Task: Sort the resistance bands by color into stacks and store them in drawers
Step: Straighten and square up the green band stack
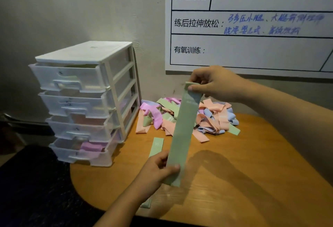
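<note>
**Green band held stretched between both hands**

The right hand (215,84) pinches the top end of a green band (183,131), thumb on the near face and fingers curled behind it. The left hand (158,169) grips the lower end of the same band, thumb across the front and fingers wrapped round the back. The band runs flat and taut between the two hands, tilted slightly, above the wooden table (243,181).

Under the left hand, a second green band (156,147) lies flat on the table; its near end shows again below the wrist. Behind the held band sits a loose pile of bands (212,118) in pink, peach, blue and green, tangled against the wall.

To the left of the pile stands a white drawer unit (86,100) with four clear drawers, all pulled slightly out. The bottom drawer (84,152) holds pink bands; something peach shows in the third drawer, and a green shape shows through the top drawer's front.

On the wall above the pile hangs a whiteboard (252,24) with printed headings and blue handwriting.
</note>
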